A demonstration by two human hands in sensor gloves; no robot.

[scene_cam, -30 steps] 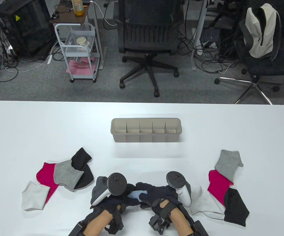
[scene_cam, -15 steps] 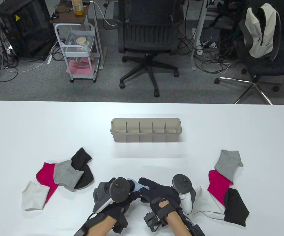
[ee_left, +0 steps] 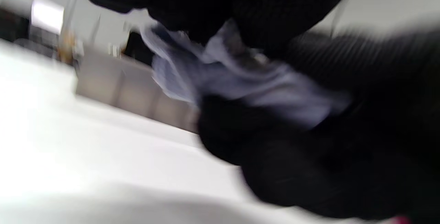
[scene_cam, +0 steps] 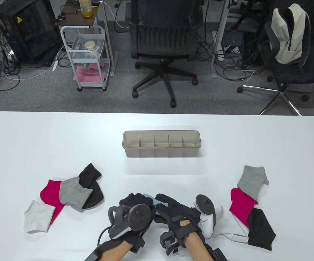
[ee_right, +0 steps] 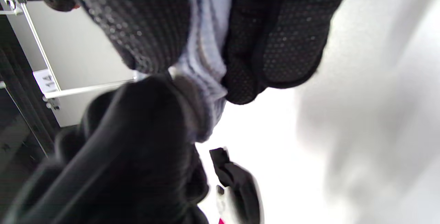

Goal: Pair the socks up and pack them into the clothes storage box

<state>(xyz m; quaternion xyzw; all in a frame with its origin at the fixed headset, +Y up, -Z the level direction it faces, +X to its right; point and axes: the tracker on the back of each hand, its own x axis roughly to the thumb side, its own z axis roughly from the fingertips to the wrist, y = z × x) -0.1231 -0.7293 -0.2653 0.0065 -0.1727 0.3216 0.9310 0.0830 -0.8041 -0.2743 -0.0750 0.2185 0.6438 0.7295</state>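
The left hand and right hand meet at the table's near edge, both curled round a bunched light blue sock pinched between their gloved fingers. Beyond the hands, well apart, stands the beige clothes storage box. Left of the left hand lies a sock heap; right of the right hand lies another heap.

Both hands wear black knit gloves with dotted grip texture. The left hand carries a dark grey ringed tracker, the right hand a white one; black wrist straps.
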